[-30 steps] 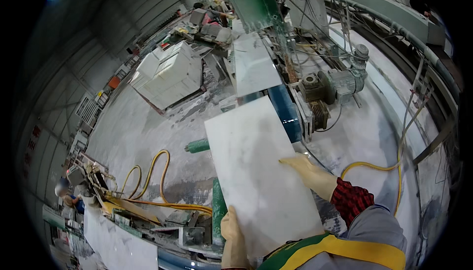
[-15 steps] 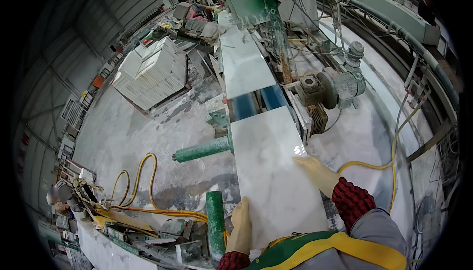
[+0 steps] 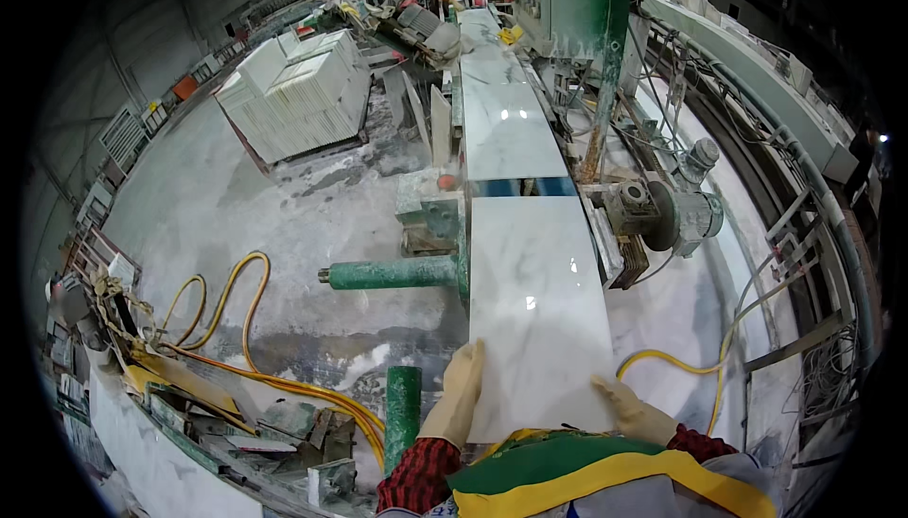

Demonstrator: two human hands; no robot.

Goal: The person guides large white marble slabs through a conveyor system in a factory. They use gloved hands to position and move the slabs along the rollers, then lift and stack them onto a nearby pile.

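My gloved left hand [image 3: 458, 395] and right hand [image 3: 634, 412] grip the white slab [image 3: 539, 310] by opposite edges; blue strips [image 3: 553, 187] show between it and another slab [image 3: 514, 144] ahead.

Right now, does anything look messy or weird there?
Yes, a bit. Left of the cream-gloved left hand, long yellow hoses loop untidily over the grey floor, which has dark, blotchy patches, maybe spilled water. The shiny white rectangular slab near the cream-gloved right hand looks straight.
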